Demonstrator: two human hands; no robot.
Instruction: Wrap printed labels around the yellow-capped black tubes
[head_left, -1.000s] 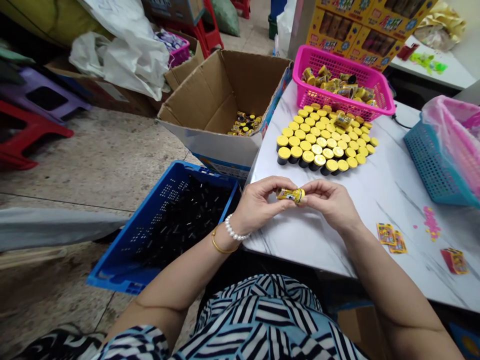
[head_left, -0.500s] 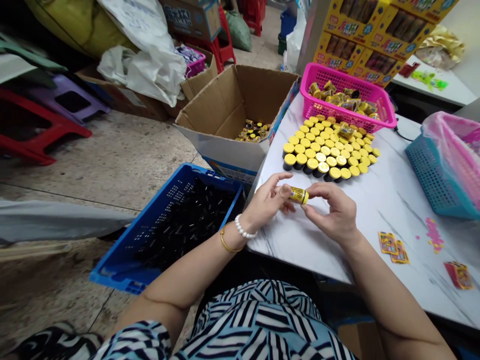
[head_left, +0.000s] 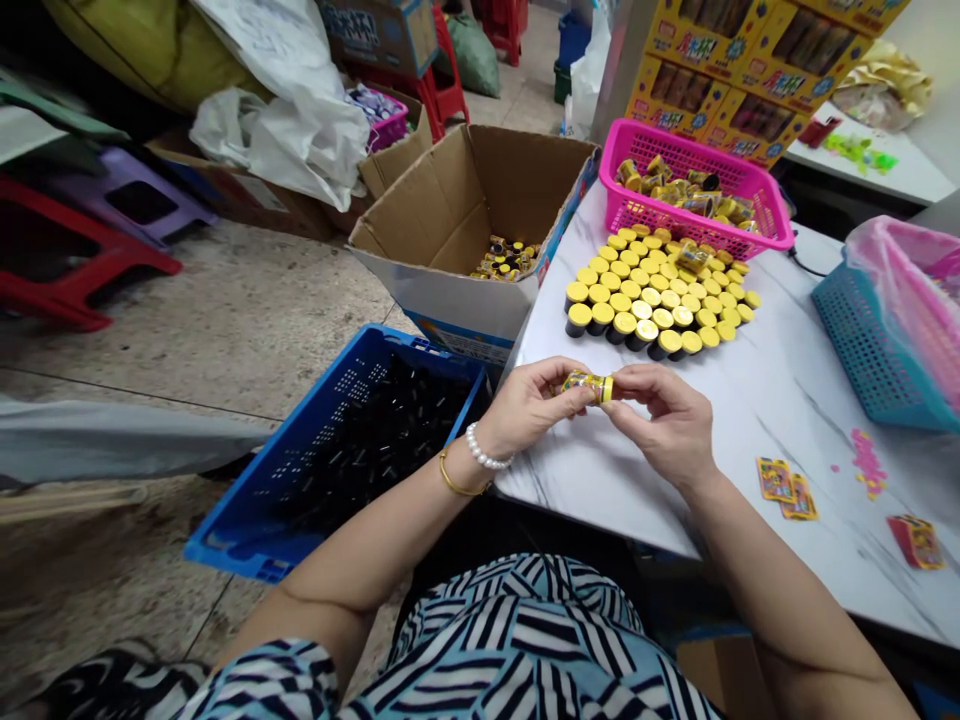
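Observation:
Between my hands, over the table's near left part, lies a small yellow-labelled tube (head_left: 587,384) on its side, yellow cap to the right. My left hand (head_left: 534,405) is closed around its left part. The thumb and fingers of my right hand (head_left: 664,415) pinch the capped end. Just beyond stands a block of black tubes with yellow caps (head_left: 645,308), packed upright side by side. One labelled tube (head_left: 691,260) lies on top of them. Behind is a pink basket (head_left: 697,165) with more labelled tubes lying loose in it.
On the white table (head_left: 720,500) lie stacked labels (head_left: 787,488), pink bits (head_left: 868,465) and another label pile (head_left: 916,542). A blue basket (head_left: 870,340) stands right. Left are a cardboard box (head_left: 442,210) of finished-looking tubes and a blue crate (head_left: 225,515) of black pieces. Yellow boxes (head_left: 694,100) are stacked behind.
My left fingers, which were more spread, have closed around the tube. The tube has shifted slightly left and its label has turned. My right hand keeps its pinch at the cap.

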